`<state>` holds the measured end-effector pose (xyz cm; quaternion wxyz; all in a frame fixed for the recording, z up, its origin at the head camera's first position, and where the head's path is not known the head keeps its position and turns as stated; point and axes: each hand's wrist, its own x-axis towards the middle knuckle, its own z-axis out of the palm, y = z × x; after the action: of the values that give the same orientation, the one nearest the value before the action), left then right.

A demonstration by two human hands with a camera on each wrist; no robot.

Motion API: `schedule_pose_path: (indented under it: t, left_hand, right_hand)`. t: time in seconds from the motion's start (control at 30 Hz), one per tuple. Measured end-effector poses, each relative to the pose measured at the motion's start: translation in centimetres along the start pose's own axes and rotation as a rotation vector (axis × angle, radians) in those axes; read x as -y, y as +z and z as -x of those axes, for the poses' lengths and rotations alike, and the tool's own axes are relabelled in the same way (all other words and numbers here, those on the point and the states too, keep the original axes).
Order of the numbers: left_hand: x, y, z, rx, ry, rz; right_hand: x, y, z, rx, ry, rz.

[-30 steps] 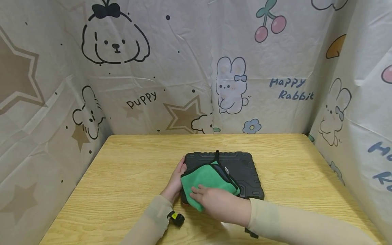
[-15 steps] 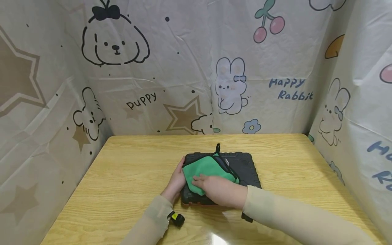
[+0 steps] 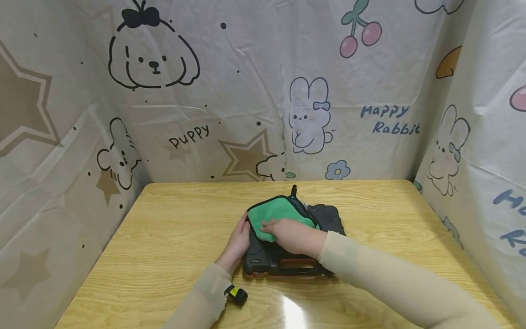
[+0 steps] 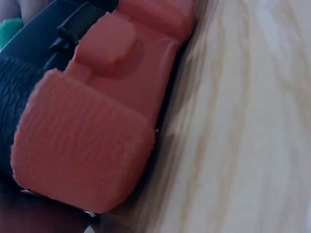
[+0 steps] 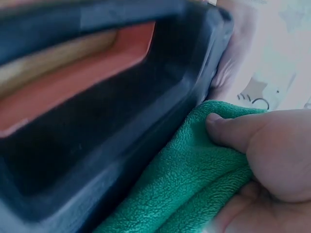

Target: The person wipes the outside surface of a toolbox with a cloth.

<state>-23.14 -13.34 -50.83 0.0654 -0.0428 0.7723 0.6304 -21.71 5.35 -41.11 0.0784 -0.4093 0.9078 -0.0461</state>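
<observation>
A black plastic carrying case (image 3: 263,264) with orange-red lower parts and a handle lies flat on the table, handle side toward me. My left hand (image 3: 238,240) holds the case's left edge; the left wrist view shows the orange-red corner (image 4: 82,141) close up. Over the far part of the lid lies a green microfiber cloth (image 3: 275,211) with black edging, a dark underside and a hanging loop. My right hand (image 3: 297,236) grips the cloth against the lid. In the right wrist view the thumb lies on the bunched fabric (image 5: 180,179), while some fingers are hidden.
The wood-grain table (image 3: 172,228) extends around the case. A printed curtain (image 3: 230,91) hangs along the back and both sides. On the left wrist sits a black strap-on camera (image 3: 237,295).
My right hand has slid the cloth away from me, up the lid toward its far edge, uncovering the handle side. The left hand has stayed at the left edge.
</observation>
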Motion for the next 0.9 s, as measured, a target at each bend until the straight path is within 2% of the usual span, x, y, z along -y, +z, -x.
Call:
schedule_pose_path:
  t: [0.3,0.6,0.9]
  left_hand:
    - [-0.2,-0.1,0.2,0.009,-0.003,0.009]
    - [-0.3,-0.1,0.3,0.008,-0.005,0.012]
    - [-0.4,0.0,0.4,0.004,-0.014,0.008]
  right_hand:
    - [-1.4,-0.5,-1.6,0.013,0.057,-0.027]
    - [-2.1,-1.0,-2.6,-0.009,0.072,-0.070]
    - [-3.1,-1.2,-3.7,-0.017,0.121,-0.053]
